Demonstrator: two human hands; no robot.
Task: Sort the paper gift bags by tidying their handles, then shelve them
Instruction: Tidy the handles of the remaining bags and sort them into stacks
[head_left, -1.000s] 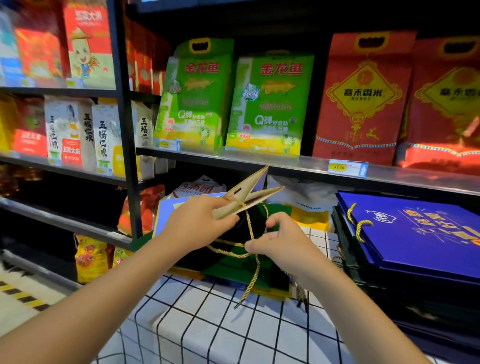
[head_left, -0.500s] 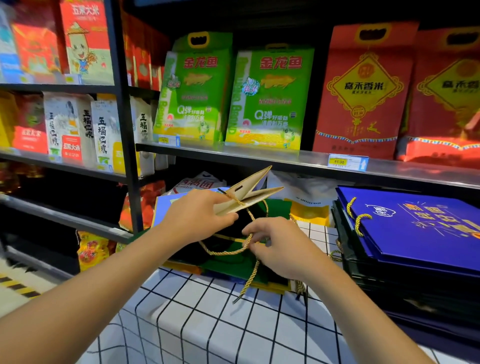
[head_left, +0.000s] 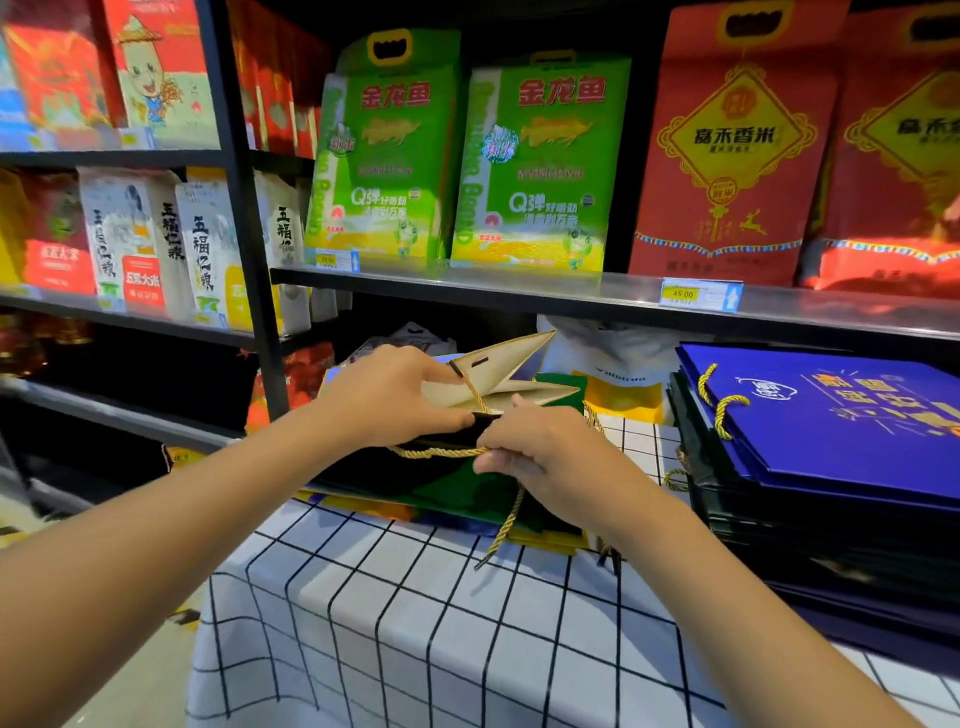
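Shelving (head_left: 519, 291) filled the wall, black uprights and metal boards, and it carried two green rice sacks (head_left: 540, 166) side by side with red rice sacks (head_left: 737, 145) to their right; a yellow price tag (head_left: 698, 294) was stuck on the shelf edge below the red ones. In front of it stood a table under a white cloth with a black grid (head_left: 415, 623). On the right of the cloth lay a flat stack of gift bags (head_left: 841, 467), the top one blue with gold print and a gold rope loop near its left corner. Near the middle of the cloth, at its far edge, lay a smaller heap of flattened bags (head_left: 452, 493) in dark green, blue and yellow.

Above that heap the person held one paper gift bag (head_left: 498, 379), its mouth gaping and its pale lining showing towards the shelf. The left hand (head_left: 395, 400) gripped the bag at the rim, fingers curled over the edge and thumb beneath. The right hand (head_left: 540, 452), just beside it and almost touching, had its fingers curled in and pinched the gold rope handle (head_left: 441, 452), which ran nearly level between the two hands. One loose end of the cord (head_left: 504, 525) dangled below the right hand, its tip reaching the cloth.
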